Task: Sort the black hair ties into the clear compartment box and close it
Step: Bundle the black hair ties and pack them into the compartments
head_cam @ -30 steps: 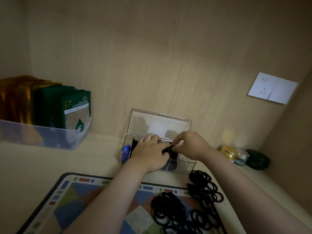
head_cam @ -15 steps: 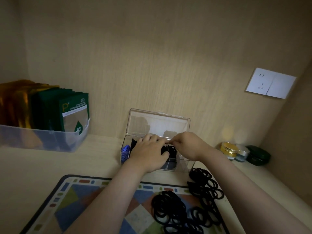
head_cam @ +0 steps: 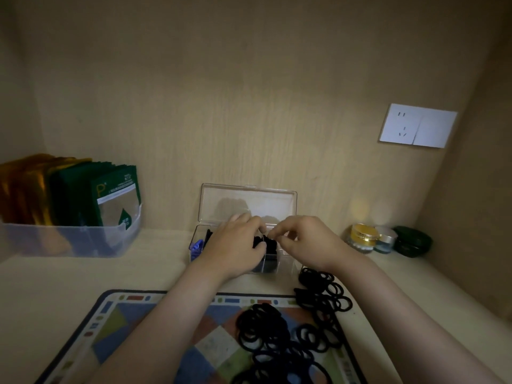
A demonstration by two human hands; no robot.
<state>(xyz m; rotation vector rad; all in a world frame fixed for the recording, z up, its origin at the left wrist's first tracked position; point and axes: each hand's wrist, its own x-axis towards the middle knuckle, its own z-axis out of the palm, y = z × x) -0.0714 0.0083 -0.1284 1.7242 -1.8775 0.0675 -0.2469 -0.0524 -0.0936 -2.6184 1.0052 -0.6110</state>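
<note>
The clear compartment box (head_cam: 288,261) stands by the back wall, its lid (head_cam: 249,203) open and upright. My left hand (head_cam: 235,246) lies over the box's middle, fingers and thumb curled round a bundle of black hair ties (head_cam: 268,245) that sits in a compartment. My right hand (head_cam: 303,242) is just to the right of it, thumb and forefinger pinched at the top of the same bundle. Several loose black hair ties (head_cam: 274,336) lie heaped on the patterned mat (head_cam: 124,322), and more hair ties (head_cam: 322,291) lie off the mat's corner in front of the box.
Something blue (head_cam: 197,246) fills the box's left compartment. A translucent bin (head_cam: 72,239) with green and gold packets stands at the left. Small jars (head_cam: 363,236) and a dark green case (head_cam: 412,241) sit at the right. A wall socket (head_cam: 417,126) is on the back wall.
Both hands stay at the box, working the bundle of ties into a compartment. My right hand's fingertips have lifted slightly. The view has shifted a little.
</note>
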